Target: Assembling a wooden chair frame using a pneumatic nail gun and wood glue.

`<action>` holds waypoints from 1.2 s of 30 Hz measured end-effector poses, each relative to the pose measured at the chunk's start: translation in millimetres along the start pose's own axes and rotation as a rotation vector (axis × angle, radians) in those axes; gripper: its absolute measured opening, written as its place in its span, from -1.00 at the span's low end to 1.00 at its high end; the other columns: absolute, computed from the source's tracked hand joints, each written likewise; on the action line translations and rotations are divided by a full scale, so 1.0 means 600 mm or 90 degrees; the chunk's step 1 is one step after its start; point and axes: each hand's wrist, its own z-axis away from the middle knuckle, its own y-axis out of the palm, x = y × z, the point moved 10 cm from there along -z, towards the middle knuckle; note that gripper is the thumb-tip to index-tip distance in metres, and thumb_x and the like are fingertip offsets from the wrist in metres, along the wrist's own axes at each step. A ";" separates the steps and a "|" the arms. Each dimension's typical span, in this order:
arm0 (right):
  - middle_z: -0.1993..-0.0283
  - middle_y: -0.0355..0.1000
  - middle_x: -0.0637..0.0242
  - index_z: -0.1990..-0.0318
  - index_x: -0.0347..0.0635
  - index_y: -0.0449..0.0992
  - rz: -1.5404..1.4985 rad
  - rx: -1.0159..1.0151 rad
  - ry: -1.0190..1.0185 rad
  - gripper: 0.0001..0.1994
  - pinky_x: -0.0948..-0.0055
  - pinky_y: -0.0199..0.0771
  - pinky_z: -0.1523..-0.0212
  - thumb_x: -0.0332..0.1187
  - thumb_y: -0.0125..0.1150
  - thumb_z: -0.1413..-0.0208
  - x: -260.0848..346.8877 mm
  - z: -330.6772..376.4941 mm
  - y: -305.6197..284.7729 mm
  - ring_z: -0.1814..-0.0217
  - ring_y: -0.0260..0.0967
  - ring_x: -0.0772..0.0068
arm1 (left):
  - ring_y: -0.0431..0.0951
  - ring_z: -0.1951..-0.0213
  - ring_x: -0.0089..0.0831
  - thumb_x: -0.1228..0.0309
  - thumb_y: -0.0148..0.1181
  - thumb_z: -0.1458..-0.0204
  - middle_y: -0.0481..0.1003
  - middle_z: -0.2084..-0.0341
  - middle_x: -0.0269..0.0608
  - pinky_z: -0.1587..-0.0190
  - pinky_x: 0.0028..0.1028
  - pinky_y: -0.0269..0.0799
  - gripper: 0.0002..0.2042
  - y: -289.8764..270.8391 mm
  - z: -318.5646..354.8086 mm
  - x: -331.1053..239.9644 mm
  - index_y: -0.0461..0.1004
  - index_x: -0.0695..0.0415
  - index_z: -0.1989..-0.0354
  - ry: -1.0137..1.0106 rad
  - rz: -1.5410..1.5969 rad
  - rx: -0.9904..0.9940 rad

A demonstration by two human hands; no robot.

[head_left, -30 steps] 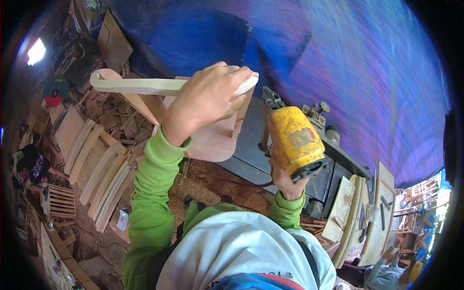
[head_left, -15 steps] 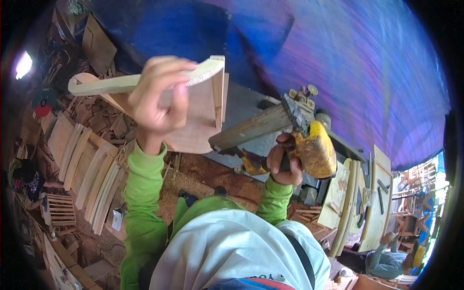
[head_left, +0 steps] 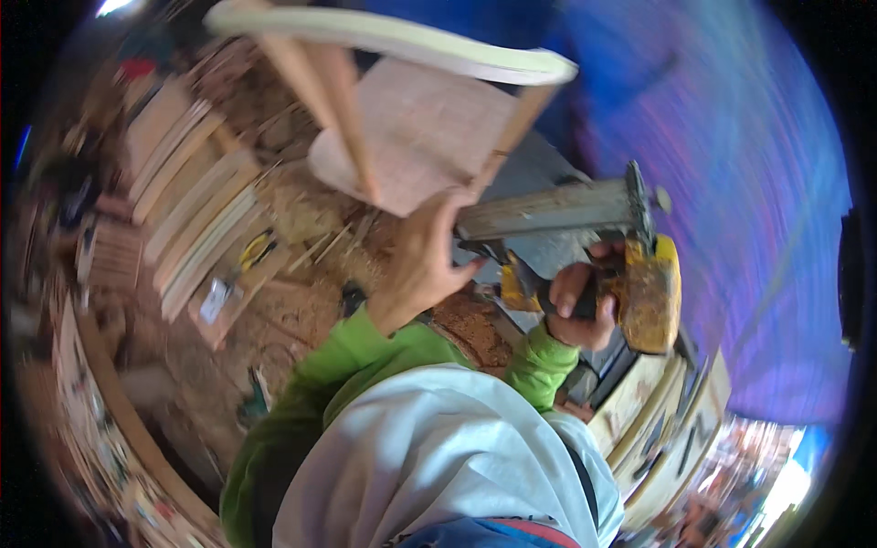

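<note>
Left hand (head_left: 422, 265) grips the lower edge of a small wooden chair frame (head_left: 416, 137), fingers curled onto the flat seat panel, thumb toward 3 o'clock. Right hand (head_left: 577, 306) is wrapped tight around the handle of a yellow nail gun (head_left: 630, 265), fingers closed round the grip.

Head view, single frame, motion-blurred:
- Chair frame sits at 12 o'clock from the left hand, held up in the air, tilted. Pale curved rail (head_left: 393, 36) runs across its top, two slanted legs cross over the seat panel.
- Nail gun is at 3 o'clock from the left hand. Its long grey magazine (head_left: 548, 212) points toward 9 o'clock, tip just beside the left hand and the seat edge; can't tell if it touches the wood.
- Green sleeves (head_left: 365, 352) on both forearms, grey hood (head_left: 429, 457) at 6 o'clock.
- Stacked curved wooden parts (head_left: 187, 196) at 9 o'clock on the floor, sawdust and offcuts around them.
- Grey bench (head_left: 539, 164) behind the gun, mostly covered.
- More flat wooden pieces (head_left: 658, 411) stand at 4 o'clock.
- Blue tarp (head_left: 731, 183) fills 1 to 3 o'clock.
</note>
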 end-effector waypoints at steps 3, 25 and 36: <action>-0.11 0.27 -0.18 -0.17 -0.54 0.11 0.077 0.039 0.118 -0.30 0.51 0.29 0.65 -0.16 0.23 -0.05 -0.043 0.020 0.017 0.66 0.24 0.50 | 0.45 0.00 0.04 0.55 0.41 0.42 0.42 0.03 0.13 -0.14 -0.15 0.29 -0.25 0.013 0.021 0.015 0.24 0.30 -0.10 0.024 -0.029 0.033; 0.63 0.22 0.34 -0.28 -0.44 0.09 0.094 0.336 0.449 -0.33 0.49 0.16 0.56 -0.12 0.16 -0.20 -0.322 0.129 0.193 0.61 0.13 0.49 | 0.52 0.29 0.23 0.36 0.34 0.20 0.48 0.37 0.29 0.13 -0.07 0.46 -0.54 -0.141 0.328 0.274 0.34 0.38 0.17 -0.571 -0.176 0.082; 0.21 0.49 -0.05 -0.14 -0.55 0.23 0.434 0.222 0.294 -0.54 0.48 0.29 0.58 -0.40 0.10 -0.15 -0.396 0.202 0.291 0.63 0.24 0.50 | 0.46 0.11 0.07 0.34 0.27 0.05 0.43 0.17 0.11 0.07 -0.11 0.40 -0.56 -0.337 0.469 0.424 0.37 0.26 -0.01 -0.435 -0.136 0.065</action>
